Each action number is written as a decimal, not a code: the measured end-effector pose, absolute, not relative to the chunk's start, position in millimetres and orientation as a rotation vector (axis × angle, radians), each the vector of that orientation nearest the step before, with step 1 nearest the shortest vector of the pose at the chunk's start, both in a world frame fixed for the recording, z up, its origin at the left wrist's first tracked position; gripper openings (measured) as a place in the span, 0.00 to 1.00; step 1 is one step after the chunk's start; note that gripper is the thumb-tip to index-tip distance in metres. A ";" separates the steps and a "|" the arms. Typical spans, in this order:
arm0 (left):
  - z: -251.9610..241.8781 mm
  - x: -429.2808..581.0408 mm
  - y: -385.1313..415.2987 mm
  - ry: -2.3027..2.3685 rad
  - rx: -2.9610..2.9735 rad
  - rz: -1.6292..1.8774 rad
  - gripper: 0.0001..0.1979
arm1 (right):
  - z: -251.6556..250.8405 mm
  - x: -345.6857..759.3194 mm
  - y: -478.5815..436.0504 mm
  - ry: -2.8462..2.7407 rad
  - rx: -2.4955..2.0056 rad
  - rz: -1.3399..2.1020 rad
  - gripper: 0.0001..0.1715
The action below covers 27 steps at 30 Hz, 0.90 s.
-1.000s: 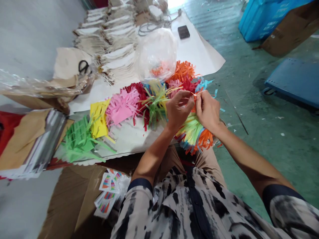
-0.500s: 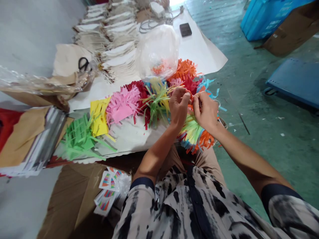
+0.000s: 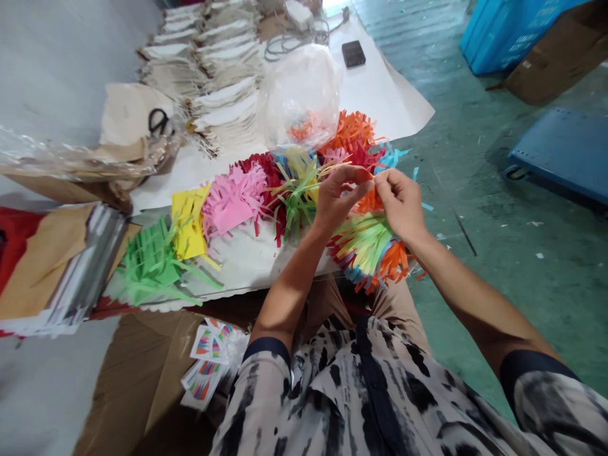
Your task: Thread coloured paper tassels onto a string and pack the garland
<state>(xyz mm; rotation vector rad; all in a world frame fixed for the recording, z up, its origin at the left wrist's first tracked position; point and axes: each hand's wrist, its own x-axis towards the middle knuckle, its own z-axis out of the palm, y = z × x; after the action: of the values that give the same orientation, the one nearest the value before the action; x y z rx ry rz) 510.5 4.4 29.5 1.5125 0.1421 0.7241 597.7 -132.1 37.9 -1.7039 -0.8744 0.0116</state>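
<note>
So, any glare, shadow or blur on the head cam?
Head view: washed-out sheen on the floor near the top; head view: deep shadow beneath the table; head view: detail between left hand and right hand too soft to make out.

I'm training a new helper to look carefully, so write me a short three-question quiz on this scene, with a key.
1. True or false: the yellow fringed paper lies between the green fringed paper and the pink fringed paper.
2. What colour is the wheeled platform near the right edge? A red, B blue, C yellow.
3. Are the left hand and the right hand close together or far apart?

Key: 1 true; 2 B; 3 close together.
</note>
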 end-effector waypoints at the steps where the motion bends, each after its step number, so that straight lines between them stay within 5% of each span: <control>1: 28.4 511.0 6.6 0.158 1.486 0.727 0.20 | 38.7 597.8 -134.2 -0.843 -1.699 -0.025 0.30; 11: 16.3 516.5 14.7 0.184 1.379 0.726 0.23 | 51.9 586.7 -155.0 -0.988 -1.767 -0.295 0.20; 27: 22.8 514.1 13.8 0.214 1.420 0.723 0.24 | 47.0 589.9 -157.3 -1.022 -1.887 -0.261 0.20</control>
<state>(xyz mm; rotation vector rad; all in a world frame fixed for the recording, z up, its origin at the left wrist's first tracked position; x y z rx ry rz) 514.1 13.8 22.8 1.4201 0.2139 0.7231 589.9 -157.3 47.0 -1.8871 -1.0218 -0.2611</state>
